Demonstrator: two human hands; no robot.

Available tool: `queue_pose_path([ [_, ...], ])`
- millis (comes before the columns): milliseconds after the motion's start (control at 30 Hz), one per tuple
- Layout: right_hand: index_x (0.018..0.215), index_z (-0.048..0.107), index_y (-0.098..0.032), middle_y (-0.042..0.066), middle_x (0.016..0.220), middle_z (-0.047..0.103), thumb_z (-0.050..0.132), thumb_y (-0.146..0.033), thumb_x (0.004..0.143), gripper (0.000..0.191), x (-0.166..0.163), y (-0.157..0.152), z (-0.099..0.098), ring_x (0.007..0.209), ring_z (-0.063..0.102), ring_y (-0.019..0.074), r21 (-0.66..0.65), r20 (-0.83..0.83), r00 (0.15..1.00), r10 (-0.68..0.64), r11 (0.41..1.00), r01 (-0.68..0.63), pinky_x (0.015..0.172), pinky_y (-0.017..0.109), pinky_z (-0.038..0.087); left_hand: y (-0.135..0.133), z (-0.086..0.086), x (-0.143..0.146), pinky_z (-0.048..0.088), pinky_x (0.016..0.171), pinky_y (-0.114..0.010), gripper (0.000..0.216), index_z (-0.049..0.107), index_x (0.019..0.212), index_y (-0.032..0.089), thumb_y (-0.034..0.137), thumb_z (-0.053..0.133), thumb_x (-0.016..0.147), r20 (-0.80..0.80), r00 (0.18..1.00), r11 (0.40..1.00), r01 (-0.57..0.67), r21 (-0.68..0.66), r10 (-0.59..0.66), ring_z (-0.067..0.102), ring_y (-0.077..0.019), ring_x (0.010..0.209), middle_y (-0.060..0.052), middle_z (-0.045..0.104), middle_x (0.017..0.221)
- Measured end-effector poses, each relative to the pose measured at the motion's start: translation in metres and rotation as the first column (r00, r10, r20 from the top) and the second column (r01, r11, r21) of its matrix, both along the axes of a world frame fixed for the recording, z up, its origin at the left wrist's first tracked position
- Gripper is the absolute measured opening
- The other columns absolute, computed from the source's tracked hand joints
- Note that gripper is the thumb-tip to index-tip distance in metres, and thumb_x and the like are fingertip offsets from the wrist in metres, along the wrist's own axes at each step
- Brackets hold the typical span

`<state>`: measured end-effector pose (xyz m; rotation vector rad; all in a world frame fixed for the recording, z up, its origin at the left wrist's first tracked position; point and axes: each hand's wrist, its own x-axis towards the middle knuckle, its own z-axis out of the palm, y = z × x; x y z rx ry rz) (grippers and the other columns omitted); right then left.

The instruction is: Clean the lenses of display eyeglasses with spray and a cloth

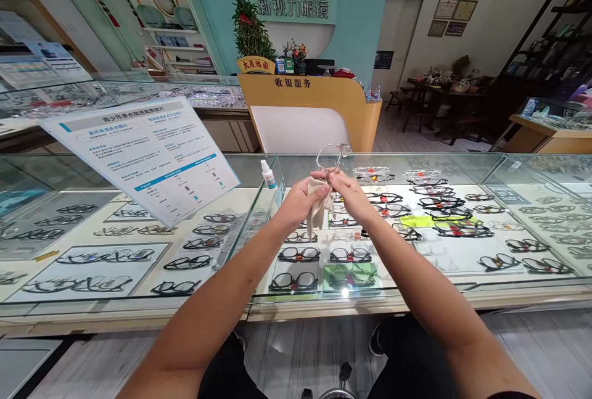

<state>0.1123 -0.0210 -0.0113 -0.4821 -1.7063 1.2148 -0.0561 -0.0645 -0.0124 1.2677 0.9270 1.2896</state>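
Observation:
Both hands meet above the glass counter, around a pair of eyeglasses with a thin, clear-looking frame. My left hand is closed on a beige cleaning cloth, which hangs down below the fingers. The cloth is pressed at the lower part of the glasses. My right hand pinches the glasses from the other side, its fingers close to the left ones. Exactly which part of the frame each fingertip touches is hard to make out. A small white spray bottle stands upright on the glass left of my hands.
Under the glass countertop lie rows of eyeglasses. A large printed sheet stands tilted on the left. Beyond are a wooden reception desk and a potted plant. A chrome stool base shows between my legs.

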Motion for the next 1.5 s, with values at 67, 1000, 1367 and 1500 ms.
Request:
queue_pose_path([
  [67,0.077,0.081,-0.026,0.009,0.123,0.080,0.061,-0.085,0.097,0.065,-0.001,-0.001,0.001,0.128,0.056,0.0307,0.036,0.011,1.000,0.006,0.999,-0.007,0.124,0.050,0.039,0.002,0.000,0.000,0.045,0.066,-0.027,0.074,0.072,0.111,0.018,0.077,0.093,0.072,-0.002,0.999,0.999,-0.042,0.012,0.042,0.058,-0.0130,0.067,0.003,0.068,0.077],
  [1000,0.124,0.088,-0.028,0.008,0.130,0.076,0.068,-0.083,0.094,0.066,-0.003,0.000,-0.005,0.130,0.064,0.0282,-0.175,-0.040,0.999,0.028,0.984,-0.035,0.121,0.044,0.048,0.000,-0.002,0.003,0.047,0.065,-0.029,0.065,0.074,0.102,0.017,0.067,0.098,0.069,-0.105,0.984,0.987,-0.135,0.085,0.143,0.060,-0.0156,0.067,-0.001,0.071,0.075],
  [1367,0.114,0.091,-0.029,0.008,0.122,0.075,0.058,-0.084,0.100,0.066,-0.001,-0.006,0.004,0.130,0.061,0.0292,0.011,0.020,1.000,0.008,1.000,-0.008,0.125,0.046,0.041,0.001,-0.005,0.009,0.046,0.072,-0.028,0.070,0.074,0.097,0.016,0.077,0.094,0.069,-0.006,0.983,0.976,-0.183,0.116,0.185,0.059,-0.0144,0.072,0.001,0.070,0.078],
  [1500,0.112,0.091,-0.027,0.008,0.120,0.076,0.061,-0.084,0.099,0.066,-0.002,-0.005,0.003,0.128,0.061,0.0286,0.002,-0.004,1.000,-0.008,1.000,0.008,0.124,0.045,0.042,0.002,-0.007,0.008,0.047,0.073,-0.028,0.072,0.076,0.103,0.016,0.078,0.094,0.070,0.025,0.985,0.982,-0.170,0.089,0.168,0.058,-0.0143,0.072,0.002,0.068,0.077],
])
